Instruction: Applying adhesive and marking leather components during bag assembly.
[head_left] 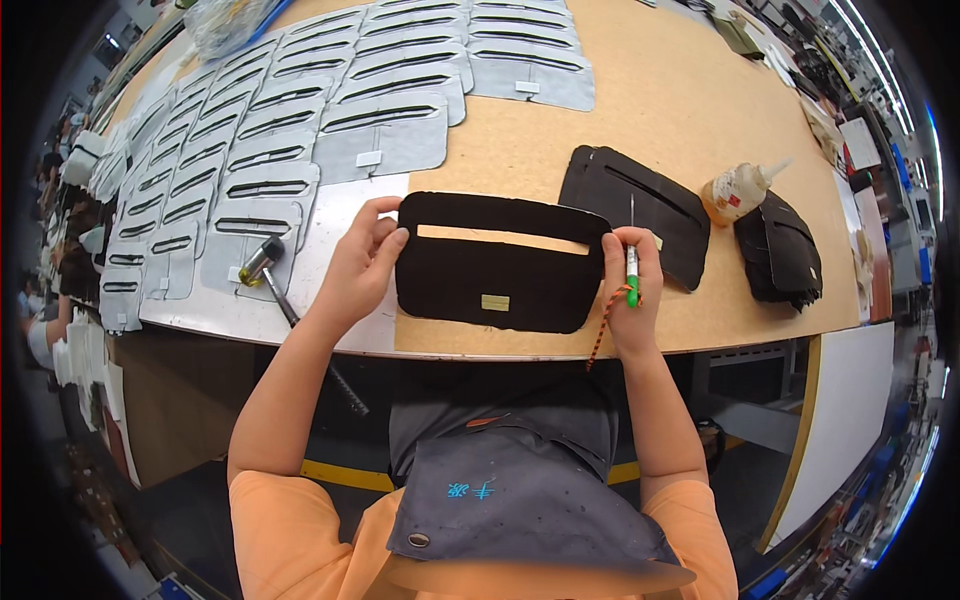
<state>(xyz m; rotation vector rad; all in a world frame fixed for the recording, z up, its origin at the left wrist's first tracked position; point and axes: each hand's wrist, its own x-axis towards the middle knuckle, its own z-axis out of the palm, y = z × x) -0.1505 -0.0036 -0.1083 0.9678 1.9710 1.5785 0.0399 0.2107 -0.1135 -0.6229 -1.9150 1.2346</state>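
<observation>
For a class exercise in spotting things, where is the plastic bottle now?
In the head view, the plastic bottle is toward the right of the table, between the dark panel lying flat and the dark stack.

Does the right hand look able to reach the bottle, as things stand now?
Probably yes, but the right hand should first free itself: it holds the black panel and a green-handled tool. Only a flat dark piece lies between it and the bottle.

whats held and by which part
Left hand: black slotted panel, near its upper left corner. Right hand: panel's right edge, plus green-and-white tool, by its handle.
</observation>
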